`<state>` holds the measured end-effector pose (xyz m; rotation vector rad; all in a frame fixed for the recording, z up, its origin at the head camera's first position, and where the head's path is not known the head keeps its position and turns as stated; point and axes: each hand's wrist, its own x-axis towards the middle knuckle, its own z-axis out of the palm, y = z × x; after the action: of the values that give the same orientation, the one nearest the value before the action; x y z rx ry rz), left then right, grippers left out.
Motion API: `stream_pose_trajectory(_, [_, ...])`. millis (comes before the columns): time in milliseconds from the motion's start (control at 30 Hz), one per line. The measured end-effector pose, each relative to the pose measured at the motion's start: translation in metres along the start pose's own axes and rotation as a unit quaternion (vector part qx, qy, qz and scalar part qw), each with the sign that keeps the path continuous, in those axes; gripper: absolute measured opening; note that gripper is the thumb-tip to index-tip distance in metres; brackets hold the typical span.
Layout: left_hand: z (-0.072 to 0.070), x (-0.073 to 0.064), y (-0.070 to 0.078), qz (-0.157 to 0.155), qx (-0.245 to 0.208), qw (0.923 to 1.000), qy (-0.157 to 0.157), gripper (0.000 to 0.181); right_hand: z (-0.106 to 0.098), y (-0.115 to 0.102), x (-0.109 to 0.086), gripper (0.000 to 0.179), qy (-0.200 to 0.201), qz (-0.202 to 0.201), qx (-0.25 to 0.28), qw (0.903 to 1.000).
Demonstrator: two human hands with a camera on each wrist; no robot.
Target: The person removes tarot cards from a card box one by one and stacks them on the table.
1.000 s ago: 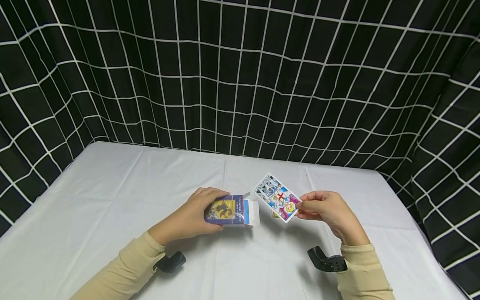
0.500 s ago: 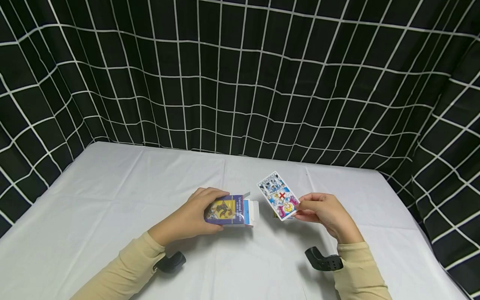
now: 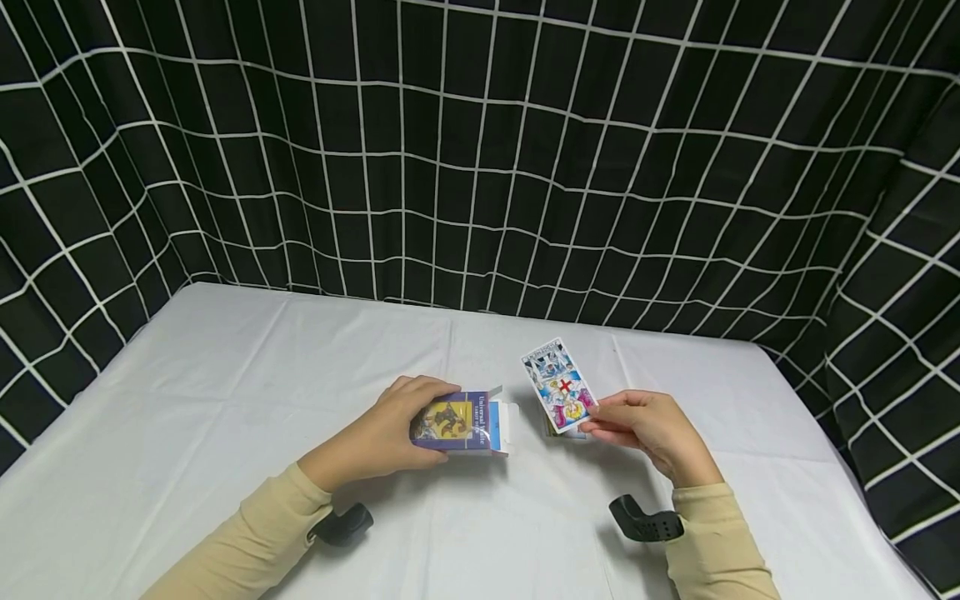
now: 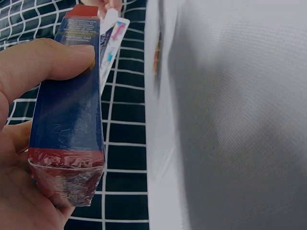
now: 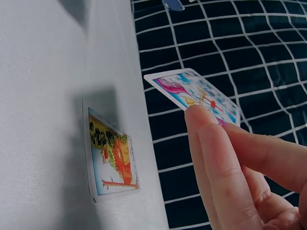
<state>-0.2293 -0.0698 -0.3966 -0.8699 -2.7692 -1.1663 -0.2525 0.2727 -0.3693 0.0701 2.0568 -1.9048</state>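
Observation:
My left hand (image 3: 386, 437) grips a purple-blue tarot card box (image 3: 453, 421) by its sides, above the white table. The box's flaps stand open at its right end, and a blue edge shows inside. In the left wrist view the thumb presses the box's narrow blue side (image 4: 69, 115). Between thumb and fingers my right hand (image 3: 652, 425) pinches a tarot card (image 3: 558, 386) by its near corner, picture side up, raised and tilted. Below it a small stack of tarot cards (image 5: 114, 158) lies on the table, mostly hidden by the held card in the head view.
A white cloth (image 3: 247, 375) covers the table. Black curtains with a white grid (image 3: 450, 150) stand behind it and at both sides. Each wrist wears a black camera mount, such as the right mount (image 3: 645, 521).
The held card has turned more upright in the head view and shifted slightly right and away. My right hand has drifted a little left. The left hand and box stay nearly still.

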Motion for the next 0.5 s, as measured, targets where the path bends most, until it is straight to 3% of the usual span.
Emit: stream_pose_trajectory(500, [-0.0006, -0.0003, 0.0013, 0.001, -0.002, 1.0, -0.005, 0.077, 0.0017, 0.0071, 0.0068, 0.011, -0.004, 0.019, 0.023, 0.9996])
